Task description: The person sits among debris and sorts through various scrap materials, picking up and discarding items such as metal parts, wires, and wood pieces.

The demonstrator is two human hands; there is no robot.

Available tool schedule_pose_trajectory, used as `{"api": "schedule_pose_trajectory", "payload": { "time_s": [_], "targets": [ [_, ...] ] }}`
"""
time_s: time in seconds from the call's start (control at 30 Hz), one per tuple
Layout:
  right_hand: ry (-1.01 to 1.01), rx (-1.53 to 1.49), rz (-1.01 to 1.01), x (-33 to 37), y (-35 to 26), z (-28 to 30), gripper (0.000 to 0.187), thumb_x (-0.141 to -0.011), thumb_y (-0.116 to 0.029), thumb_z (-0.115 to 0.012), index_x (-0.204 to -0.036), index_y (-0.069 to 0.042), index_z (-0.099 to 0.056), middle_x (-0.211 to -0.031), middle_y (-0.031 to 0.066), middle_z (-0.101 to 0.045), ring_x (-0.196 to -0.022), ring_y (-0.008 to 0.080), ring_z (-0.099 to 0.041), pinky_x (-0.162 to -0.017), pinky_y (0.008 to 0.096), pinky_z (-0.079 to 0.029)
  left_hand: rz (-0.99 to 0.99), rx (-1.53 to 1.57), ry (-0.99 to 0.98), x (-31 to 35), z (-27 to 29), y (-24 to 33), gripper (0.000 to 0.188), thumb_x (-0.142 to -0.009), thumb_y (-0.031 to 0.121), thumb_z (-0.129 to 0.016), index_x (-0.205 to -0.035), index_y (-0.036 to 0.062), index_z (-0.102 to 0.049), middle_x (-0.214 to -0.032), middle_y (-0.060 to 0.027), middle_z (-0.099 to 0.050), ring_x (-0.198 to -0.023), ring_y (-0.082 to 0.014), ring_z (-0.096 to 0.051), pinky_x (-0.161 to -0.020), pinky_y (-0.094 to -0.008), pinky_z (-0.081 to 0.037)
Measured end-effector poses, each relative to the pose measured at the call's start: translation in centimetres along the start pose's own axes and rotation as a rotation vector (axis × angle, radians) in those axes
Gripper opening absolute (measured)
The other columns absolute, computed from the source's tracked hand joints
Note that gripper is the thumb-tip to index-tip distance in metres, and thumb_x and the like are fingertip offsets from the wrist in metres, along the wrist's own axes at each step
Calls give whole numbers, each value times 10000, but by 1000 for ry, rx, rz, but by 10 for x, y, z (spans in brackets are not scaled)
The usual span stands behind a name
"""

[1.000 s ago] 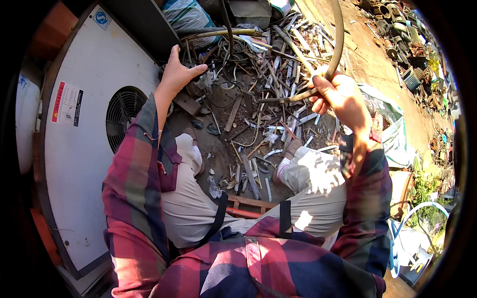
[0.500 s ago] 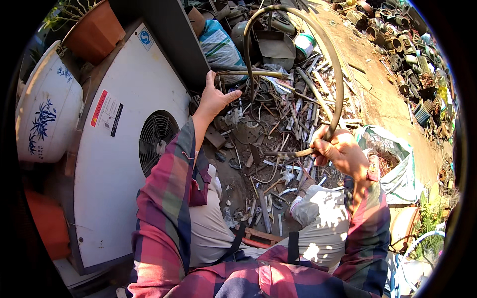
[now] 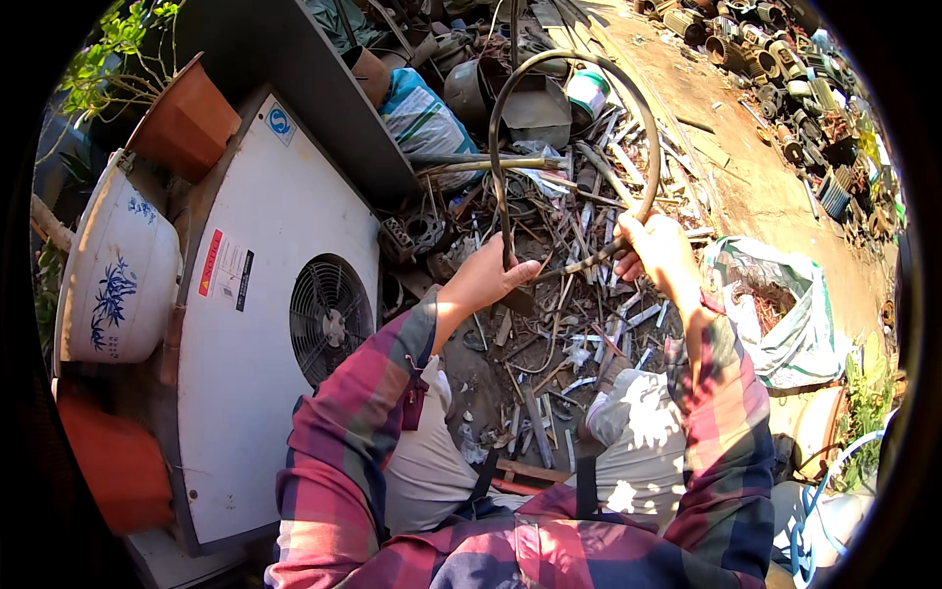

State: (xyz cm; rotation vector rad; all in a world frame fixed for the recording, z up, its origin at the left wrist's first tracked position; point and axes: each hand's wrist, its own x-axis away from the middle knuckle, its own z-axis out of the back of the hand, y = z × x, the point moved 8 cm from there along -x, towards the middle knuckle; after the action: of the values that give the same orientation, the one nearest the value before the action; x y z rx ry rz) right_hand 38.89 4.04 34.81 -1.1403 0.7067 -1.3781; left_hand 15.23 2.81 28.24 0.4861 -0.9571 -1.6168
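A thick dark cable or hose (image 3: 655, 147) rises in front of me in a wide loop. My right hand (image 3: 657, 253) is closed on it at the lower right, where the strand bends back to the left. Its lower strand runs across toward my left thumb. On the loop's left side, my left hand (image 3: 488, 277) has its fingers closed round the strand, thumb pointing right. Which part of the cable is its end near my left hand is hard to make out.
Scrap strips and debris (image 3: 589, 245) litter the ground before me. At left stands a white metal cabinet (image 3: 245, 393) with a fan grille (image 3: 332, 319), beside plant pots (image 3: 186, 123). An open woven sack (image 3: 805, 334) stands at right; motor-like scrap (image 3: 785, 88) is piled beyond.
My left hand has moved right and down from open air and taken hold of the loop's left side. The loop has come lower and looks smaller and rounder; my right hand still grips it.
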Motion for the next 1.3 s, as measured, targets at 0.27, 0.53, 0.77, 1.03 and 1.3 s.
{"api": "schedule_pose_trajectory", "payload": {
  "time_s": [0.27, 0.53, 0.77, 1.03, 1.3],
  "targets": [
    [-163, -65, 91, -36, -23, -36, 333, -947, -317, -570, -904, 10, -533, -672, 70, -611, -508, 129, -614, -438, 235, -504, -306, -277, 275, -13, -48, 38, 751, -695, 298, -805, -1144, -166, -422, -903, -229, -626, -848, -358, -641, -704, -389, -503],
    [-71, -72, 392, -77, -13, -4, 242, -938, -211, -554, -968, 27, -588, -754, 112, -627, -582, 174, -655, -507, 275, -533, -149, 231, 173, -127, -52, -27, 262, -778, 178, -737, -916, -1, -603, -782, -127, -610, -685, -235, -586, -658, -352, -475],
    [-42, -563, 309, -110, 25, 54, 412, -977, -279, -505, -1234, 43, -485, -1114, 151, -594, -1017, 203, -620, -717, 289, -553, -487, -496, 414, -199, 46, 113, 207, -826, 163, -673, -878, 0, -556, -815, -183, -614, -770, -381, -605, -670, -413, -475],
    [-172, -431, 198, -156, 54, 30, 185, -956, -97, -523, -1087, 15, -589, -975, 62, -642, -907, 122, -635, -703, 235, -517, -336, -1005, 643, -288, 186, 205, 331, -844, 297, -662, -993, 17, -566, -892, -280, -636, -851, -385, -650, -743, -474, -499],
    [-122, -336, 167, -192, 98, 36, 203, -940, -122, -538, -1048, 37, -606, -965, 99, -640, -885, 175, -664, -699, 282, -550, 224, -307, 992, -320, 481, 72, 270, -850, 262, -681, -894, 16, -578, -783, -56, -570, -645, -197, -585, -521, -330, -508]
  ]
}}
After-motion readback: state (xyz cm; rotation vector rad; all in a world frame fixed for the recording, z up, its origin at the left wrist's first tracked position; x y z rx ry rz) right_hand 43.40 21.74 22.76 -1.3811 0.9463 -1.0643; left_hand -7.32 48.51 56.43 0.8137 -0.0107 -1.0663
